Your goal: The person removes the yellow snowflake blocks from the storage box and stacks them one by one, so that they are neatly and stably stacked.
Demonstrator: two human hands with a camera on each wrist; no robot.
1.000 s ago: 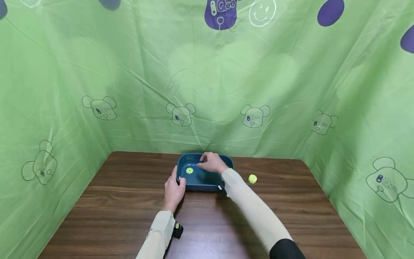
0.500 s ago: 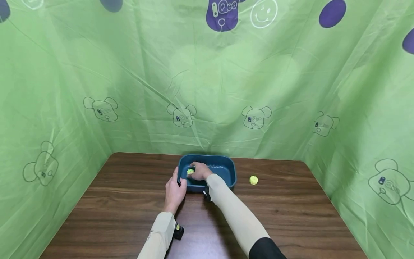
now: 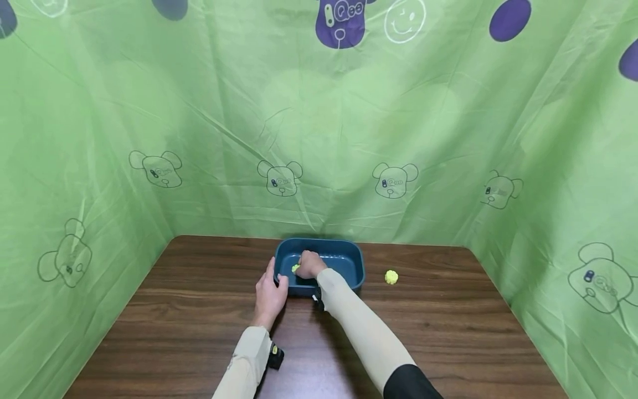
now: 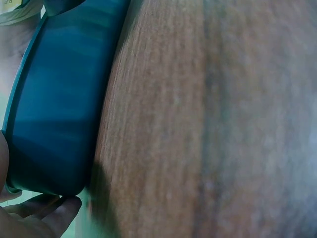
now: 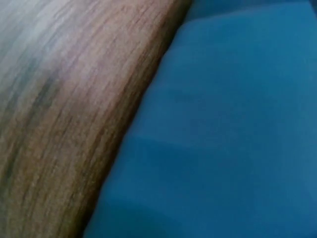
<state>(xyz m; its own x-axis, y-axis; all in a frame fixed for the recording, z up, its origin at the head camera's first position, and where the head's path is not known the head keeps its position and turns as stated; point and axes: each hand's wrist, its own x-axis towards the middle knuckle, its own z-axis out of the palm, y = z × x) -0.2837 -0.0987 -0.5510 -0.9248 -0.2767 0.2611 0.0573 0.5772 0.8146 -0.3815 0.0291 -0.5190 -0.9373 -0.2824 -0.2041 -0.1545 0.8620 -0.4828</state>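
A dark blue rectangular basin (image 3: 349, 289) sits at the back of the table. My left hand (image 3: 270, 296) grips its near left corner, thumb over the rim and fingers along the outside of the left wall. In the left wrist view, the fingertips (image 4: 64, 215) press round the basin's end. My right hand (image 3: 312, 265) is down inside the basin's left half, fingers curled at a small yellow-green flower-shaped piece (image 3: 296, 268), partly hidden by the hand. In the right wrist view the basin's outer wall (image 5: 213, 129) fills most of the picture, without the fingers.
A second yellow flower-shaped piece (image 3: 391, 277) lies on the brown wood-grain table (image 3: 448, 321), right of the basin. A green printed curtain (image 3: 339, 210) hangs behind and on both sides of the table.
My right hand has moved from the middle of the basin leftward to the flower-shaped piece, and its fingers have closed in round it. The left hand stays on the basin's corner.
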